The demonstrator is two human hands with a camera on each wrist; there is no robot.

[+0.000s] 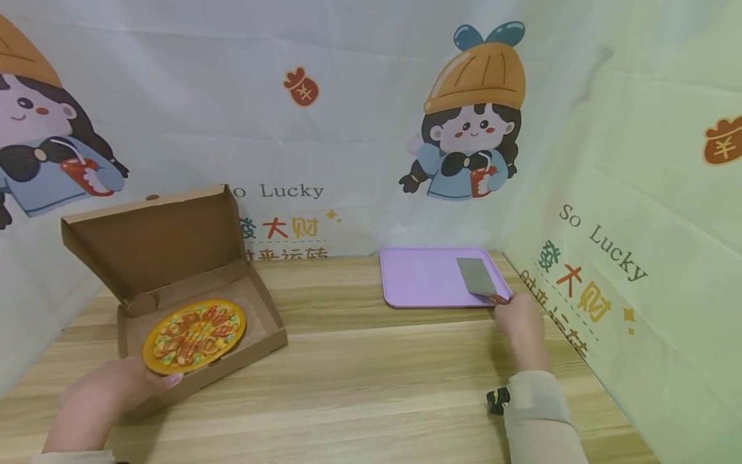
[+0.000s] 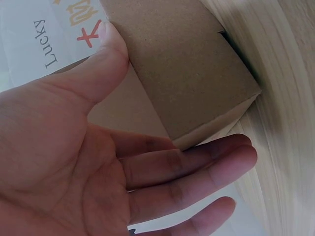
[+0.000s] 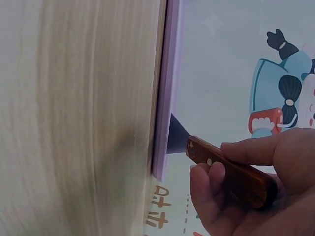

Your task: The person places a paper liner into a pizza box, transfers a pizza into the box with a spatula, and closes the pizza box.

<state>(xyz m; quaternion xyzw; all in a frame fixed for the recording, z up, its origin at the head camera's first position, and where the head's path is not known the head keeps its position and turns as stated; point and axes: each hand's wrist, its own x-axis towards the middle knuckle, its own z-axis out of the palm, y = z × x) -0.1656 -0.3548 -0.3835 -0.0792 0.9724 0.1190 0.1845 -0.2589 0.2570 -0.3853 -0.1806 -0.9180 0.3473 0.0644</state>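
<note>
At the front left corner of an open cardboard pizza box (image 1: 272, 309), my left hand (image 1: 110, 390) touches the cardboard. In the left wrist view its thumb (image 2: 110, 54) rests against the box edge, and the other fingers stretch fairly straight past the corner. A round toy pizza (image 1: 197, 335) with a yellow crust lies in the box. My right hand (image 1: 522, 325) grips the brown wooden handle (image 3: 231, 174) of a metal spatula (image 1: 476, 276). The flat grey blade is over the right part of a purple tray (image 1: 417, 277); whether it touches the tray is unclear.
The box lid (image 1: 156, 245) stands raised at the back. Printed white cloth (image 1: 348, 129) hangs behind the wooden table (image 1: 336, 386) and along its right side. A small black object (image 1: 497, 401) shows beside the right sleeve.
</note>
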